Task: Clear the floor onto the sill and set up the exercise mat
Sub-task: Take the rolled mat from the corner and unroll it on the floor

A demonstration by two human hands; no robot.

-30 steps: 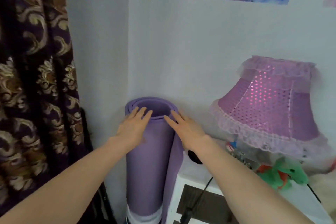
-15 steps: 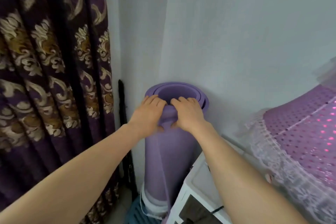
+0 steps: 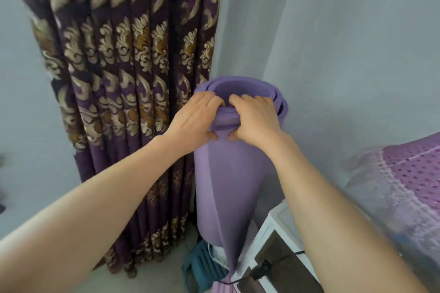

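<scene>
At room corner, between pale grey walls (image 3: 357, 43): rolled purple exercise mat (image 3: 228, 173) standing upright on end, loose outer edge trailing down front. Left hand (image 3: 195, 121) and right hand (image 3: 254, 121) both clamped on near top rim of roll, fingers hooked over into hollow core, thumbs pressed against outer face. Left of mat, touching or just beside: dark purple curtain (image 3: 123, 66) with gold leaf pattern, hanging to pale floor (image 3: 152, 278). At mat base: teal slatted object (image 3: 200, 266), identity unclear. Right, near: white cabinet (image 3: 273, 228) with black cable (image 3: 259, 271); pink dotted lampshade (image 3: 414, 169), lace-trimmed.
</scene>
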